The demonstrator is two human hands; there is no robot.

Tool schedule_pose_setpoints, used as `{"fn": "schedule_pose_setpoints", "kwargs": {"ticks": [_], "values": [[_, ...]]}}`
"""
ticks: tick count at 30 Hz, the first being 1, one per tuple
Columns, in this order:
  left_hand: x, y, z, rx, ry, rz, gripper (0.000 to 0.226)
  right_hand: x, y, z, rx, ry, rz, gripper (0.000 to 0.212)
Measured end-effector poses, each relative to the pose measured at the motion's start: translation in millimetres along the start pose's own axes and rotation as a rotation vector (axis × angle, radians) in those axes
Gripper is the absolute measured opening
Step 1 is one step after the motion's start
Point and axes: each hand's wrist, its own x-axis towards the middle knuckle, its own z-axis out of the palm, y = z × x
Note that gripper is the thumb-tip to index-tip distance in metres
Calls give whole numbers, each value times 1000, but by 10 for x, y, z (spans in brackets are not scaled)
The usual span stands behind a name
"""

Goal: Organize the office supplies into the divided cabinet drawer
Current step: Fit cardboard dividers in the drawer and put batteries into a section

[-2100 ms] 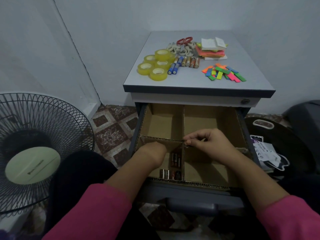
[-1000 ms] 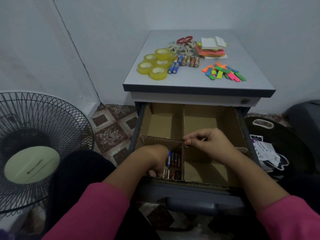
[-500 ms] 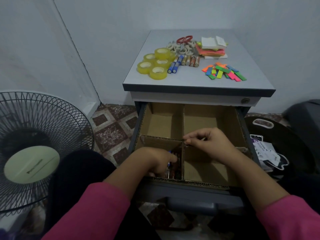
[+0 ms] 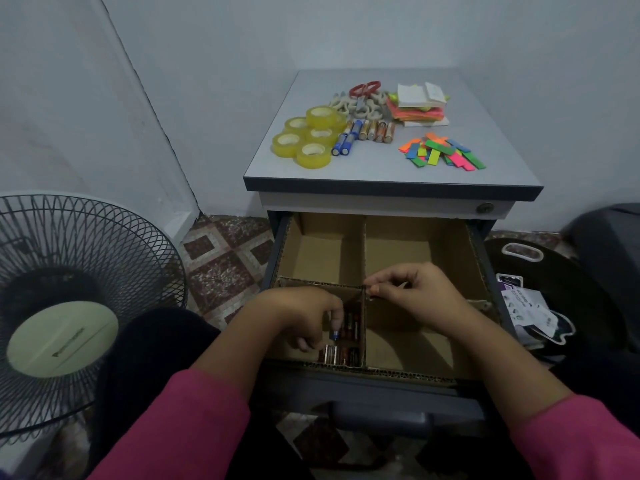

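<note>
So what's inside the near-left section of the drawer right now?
Batteries lie along its right side, and the left hand holds a blue battery over them. The hand and forearm cover the left part of the section, so anything there can't be seen.

- Electric fan, dark wire grille, pale round hub; stands on the floor well left of the cabinet.
- Patterned floor tiles, brown and cream diamonds, between fan and cabinet.
- Pale wall behind the cabinet.
- Dark round object with white handle, right of the cabinet; printed white packets on it.
</note>
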Motion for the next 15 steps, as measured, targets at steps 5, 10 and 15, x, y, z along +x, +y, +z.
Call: {"fn": "schedule_pose_setpoints", "kwargs": {"ticks": [5, 10, 15], "values": [[-201, 84, -164, -124, 160, 96, 12, -1, -56, -32, -41, 90, -50, 19], [-371, 232, -336, -177, 496, 289, 11, 64, -266, -130, -102, 289, -192, 19], [-311, 445, -602, -206, 1083, 358, 16, 388, -547, -236, -301, 506, -302, 20]]}}
